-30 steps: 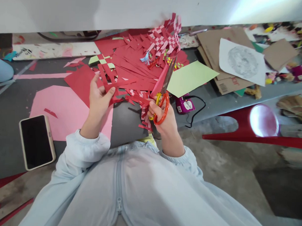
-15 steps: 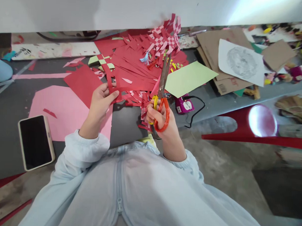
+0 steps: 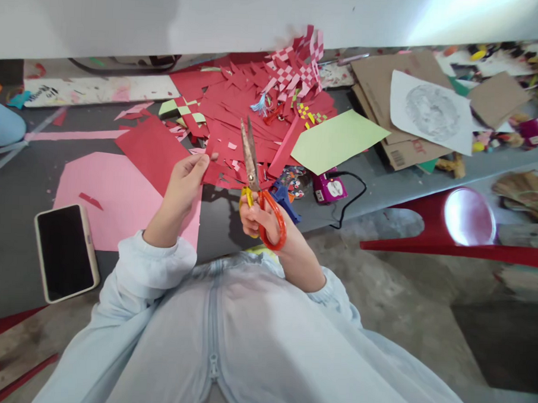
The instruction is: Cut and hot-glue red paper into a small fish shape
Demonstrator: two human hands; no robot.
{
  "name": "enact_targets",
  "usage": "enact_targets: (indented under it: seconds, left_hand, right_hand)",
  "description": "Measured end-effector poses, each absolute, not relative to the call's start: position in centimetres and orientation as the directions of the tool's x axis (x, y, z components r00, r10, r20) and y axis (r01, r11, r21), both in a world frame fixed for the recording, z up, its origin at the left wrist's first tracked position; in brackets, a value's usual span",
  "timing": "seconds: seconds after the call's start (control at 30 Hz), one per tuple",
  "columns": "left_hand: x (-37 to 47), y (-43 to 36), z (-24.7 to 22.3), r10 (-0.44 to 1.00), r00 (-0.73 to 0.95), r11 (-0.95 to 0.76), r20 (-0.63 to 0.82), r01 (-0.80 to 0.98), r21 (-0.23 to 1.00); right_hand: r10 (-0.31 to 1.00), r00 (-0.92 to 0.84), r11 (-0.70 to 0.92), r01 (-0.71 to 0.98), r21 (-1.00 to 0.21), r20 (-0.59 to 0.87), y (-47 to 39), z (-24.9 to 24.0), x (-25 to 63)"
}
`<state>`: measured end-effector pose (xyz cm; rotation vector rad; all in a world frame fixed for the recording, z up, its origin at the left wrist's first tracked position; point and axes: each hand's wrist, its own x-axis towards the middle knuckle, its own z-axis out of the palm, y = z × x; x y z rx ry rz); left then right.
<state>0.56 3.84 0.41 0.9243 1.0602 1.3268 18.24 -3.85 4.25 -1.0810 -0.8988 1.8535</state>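
Note:
My right hand (image 3: 262, 218) grips a pair of scissors (image 3: 251, 156) with one yellow and one red-orange handle. The rusty blades point away from me and stand slightly apart, over the heap of red paper strips (image 3: 237, 117). To the left, my left hand (image 3: 185, 180) is closed, thumb against fingers, on a piece of red paper (image 3: 211, 174); where that piece ends among the other red scraps is hard to make out. Beneath the left wrist lies a sheet of pink paper (image 3: 113, 189), partly overlapped by a red sheet (image 3: 153, 152).
A phone (image 3: 66, 253) lies at the left. A pale green sheet (image 3: 338, 142), a purple box (image 3: 329, 187) with a black cord and a blue plastic object (image 3: 285, 201) are on the right. Cardboard (image 3: 405, 151) lies farther right. Red-and-pink woven paper (image 3: 297, 63) tops the heap.
The scissors have moved left and toward me, nearer my left hand. Red-and-pink scraps beside my right hand no longer show there, uncovering the blue object. The looped red strip at my left fingers is gone.

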Motion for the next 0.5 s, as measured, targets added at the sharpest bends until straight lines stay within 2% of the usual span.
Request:
enact_targets:
  seconds: [0.23,0.37,0.5]
  left_hand:
    - [0.7,3.8,0.8,0.989,-0.146,-0.012,-0.039,-0.333,0.943]
    - [0.8,3.7,1.5,0.982,-0.177,-0.004,-0.071,-0.388,0.922]
    - [1.0,3.7,1.7,0.99,-0.137,-0.019,-0.04,-0.403,0.915]
  right_hand:
    - [0.778,-0.472,-0.58,-0.284,-0.764,-0.415,-4.4,2.8,17.8]
    - [0.757,-0.485,-0.595,-0.236,-0.768,-0.438,-4.6,2.7,17.8]
    - [0.758,-0.481,-0.588,-0.212,-0.78,-0.441,-4.7,2.7,17.9]
